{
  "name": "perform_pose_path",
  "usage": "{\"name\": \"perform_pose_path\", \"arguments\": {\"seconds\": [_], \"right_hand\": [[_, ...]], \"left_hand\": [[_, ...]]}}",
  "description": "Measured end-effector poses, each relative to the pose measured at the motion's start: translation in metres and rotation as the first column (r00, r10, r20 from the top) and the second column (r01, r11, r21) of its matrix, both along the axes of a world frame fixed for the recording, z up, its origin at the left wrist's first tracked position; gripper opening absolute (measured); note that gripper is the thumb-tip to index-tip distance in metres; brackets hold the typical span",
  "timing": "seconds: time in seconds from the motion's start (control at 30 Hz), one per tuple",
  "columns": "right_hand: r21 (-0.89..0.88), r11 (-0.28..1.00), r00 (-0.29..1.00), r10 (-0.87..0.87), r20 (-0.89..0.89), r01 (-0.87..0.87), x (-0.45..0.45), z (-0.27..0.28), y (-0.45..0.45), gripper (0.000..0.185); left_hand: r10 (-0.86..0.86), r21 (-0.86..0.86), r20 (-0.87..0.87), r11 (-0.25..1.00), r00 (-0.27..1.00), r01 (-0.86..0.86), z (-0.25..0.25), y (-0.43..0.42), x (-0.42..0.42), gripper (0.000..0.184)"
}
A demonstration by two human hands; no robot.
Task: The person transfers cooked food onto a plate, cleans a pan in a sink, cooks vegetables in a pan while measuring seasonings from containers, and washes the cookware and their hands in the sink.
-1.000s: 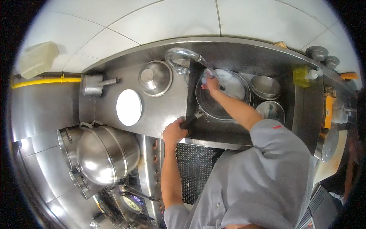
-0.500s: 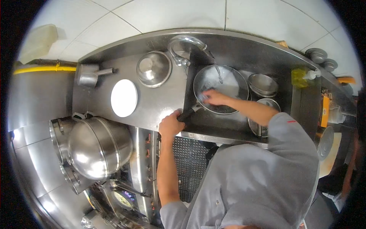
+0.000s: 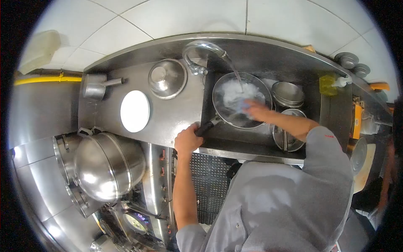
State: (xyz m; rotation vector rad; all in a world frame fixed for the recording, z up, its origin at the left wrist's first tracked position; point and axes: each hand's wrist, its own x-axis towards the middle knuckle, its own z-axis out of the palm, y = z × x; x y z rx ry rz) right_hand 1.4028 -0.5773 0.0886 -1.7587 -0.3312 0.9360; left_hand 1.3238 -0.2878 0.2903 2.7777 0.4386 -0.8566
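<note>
My left hand is closed round the end of the black handle of a frying pan at the sink's left edge. The pan lies in the sink, with water and white suds in it. Water runs into it from the curved faucet. Over the right part of the pan, my right hand is closed on a bluish scrubber, blurred by motion. Metal bowls and a round metal pan sit right of the frying pan.
Left of the sink are an upturned metal bowl, a white plate and a small saucepan. Large pots stand beside the stove at lower left. A yellow bottle is at the sink's right.
My right hand has gone from under the faucet to the pan's lower left, then across to its right side. The suds have spread. My left hand has stayed on the handle.
</note>
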Motion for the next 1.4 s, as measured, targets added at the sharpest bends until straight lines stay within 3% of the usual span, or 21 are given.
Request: {"name": "perform_pose_path", "arguments": {"seconds": [0.03, 0.1, 0.13, 0.2, 0.33, 0.4, 0.47, 0.5, 0.57, 0.67, 0.73, 0.8, 0.83, 0.9, 1.0, 1.07, 1.1, 1.17, 1.23, 1.33, 1.4], "right_hand": [[0.050, 0.989, 0.958, -0.122, -0.259, 0.139, 0.004, 0.008, -0.014, 0.056], [-0.555, 0.830, 0.870, 0.311, 0.383, -0.053, 0.036, -0.018, -0.025, 0.058], [-0.558, 0.828, 0.867, 0.314, 0.387, -0.051, 0.041, -0.029, -0.008, 0.058], [-0.444, 0.823, 0.643, 0.130, 0.755, 0.355, 0.051, -0.040, 0.054, 0.058], [-0.427, 0.890, 0.502, 0.300, 0.811, 0.159, 0.072, -0.021, 0.061, 0.064], [-0.733, 0.664, 0.376, 0.648, 0.662, 0.148, 0.097, -0.009, 0.026, 0.047], [-0.811, 0.527, 0.063, 0.828, 0.557, 0.253, 0.096, -0.020, -0.009, 0.039], [-0.822, 0.515, 0.068, 0.836, 0.544, 0.243, 0.086, -0.021, -0.026, 0.039], [-0.961, 0.269, 0.434, 0.875, 0.213, -0.070, 0.059, 0.013, -0.051, 0.040], [-0.912, 0.150, 0.557, 0.825, -0.097, -0.381, 0.010, 0.077, -0.036, 0.041], [-0.640, 0.554, 0.700, 0.714, 0.036, -0.532, -0.005, 0.049, -0.030, 0.040], [-0.243, 0.921, 0.859, 0.374, 0.348, -0.303, -0.033, 0.012, -0.003, 0.043], [-0.245, 0.920, 0.859, 0.379, 0.344, -0.307, -0.036, 0.016, 0.013, 0.043], [-0.242, 0.970, 0.992, 0.015, 0.125, 0.016, -0.036, 0.026, 0.049, 0.045], [-0.504, 0.863, 0.916, 0.223, 0.332, -0.028, -0.034, 0.012, 0.002, 0.036], [-0.754, 0.583, 0.800, 0.586, 0.133, -0.302, 0.000, 0.004, -0.023, 0.032], [-0.753, 0.588, 0.800, 0.583, 0.141, -0.296, 0.017, -0.019, -0.028, 0.032], [-0.647, 0.683, 0.579, 0.391, 0.716, 0.339, 0.042, -0.057, -0.021, 0.034], [-0.804, 0.590, 0.818, 0.427, 0.386, 0.071, 0.052, -0.037, 0.020, 0.042], [-0.519, 0.751, 0.694, 0.115, 0.711, 0.407, 0.018, -0.041, 0.070, 0.049], [-0.434, 0.901, 0.651, 0.329, 0.684, 0.001, 0.006, -0.034, 0.057, 0.051]], "left_hand": [[-0.002, 0.009, -0.013, 1.000, 1.000, 0.002, 0.000, 0.000, 0.000, 0.044], [0.000, 0.013, -0.004, 1.000, 1.000, 0.000, -0.003, 0.002, 0.002, 0.044], [-0.002, -0.003, -0.001, 1.000, 1.000, 0.002, -0.001, 0.001, 0.002, 0.044], [-0.002, -0.019, 0.003, 1.000, 1.000, 0.002, -0.001, -0.001, -0.001, 0.043], [-0.016, 0.018, 0.021, 1.000, 1.000, 0.016, -0.001, 0.001, -0.001, 0.042], [-0.008, 0.002, 0.027, 1.000, 1.000, 0.008, -0.005, 0.003, -0.003, 0.042], [-0.037, 0.006, 0.072, 0.999, 0.997, 0.036, -0.009, 0.006, -0.006, 0.042], [-0.025, -0.004, 0.070, 1.000, 0.997, 0.025, -0.009, 0.006, -0.006, 0.042], [-0.037, 0.002, 0.067, 0.999, 0.997, 0.037, -0.007, 0.004, -0.006, 0.041], [-0.044, 0.009, 0.060, 0.999, 0.997, 0.044, -0.005, 0.004, -0.004, 0.042], [-0.052, 0.018, 0.046, 0.999, 0.998, 0.051, -0.006, 0.003, -0.005, 0.042], [-0.056, 0.031, 0.039, 0.998, 0.998, 0.055, -0.004, 0.003, -0.003, 0.042], [-0.050, 0.016, 0.043, 0.999, 0.998, 0.049, -0.002, 0.002, -0.004, 0.042], [-0.035, 0.009, 0.046, 0.999, 0.998, 0.035, -0.002, 0.004, -0.005, 0.043], [-0.045, 0.005, 0.055, 0.999, 0.997, 0.044, 0.000, 0.002, -0.004, 0.044], [-0.035, 0.009, 0.044, 0.999, 0.998, 0.035, -0.001, 0.001, -0.005, 0.044], [-0.029, 0.009, 0.041, 1.000, 0.999, 0.029, -0.001, 0.002, -0.003, 0.044], [-0.044, 0.012, 0.029, 0.999, 0.999, 0.043, -0.004, 0.005, -0.003, 0.045], [-0.027, -0.003, 0.021, 1.000, 0.999, 0.027, -0.004, 0.004, -0.001, 0.045], [-0.014, -0.010, 0.011, 1.000, 1.000, 0.014, -0.002, 0.002, -0.002, 0.045], [-0.004, -0.015, 0.032, 1.000, 0.999, 0.004, -0.001, 0.005, 0.000, 0.045]]}}
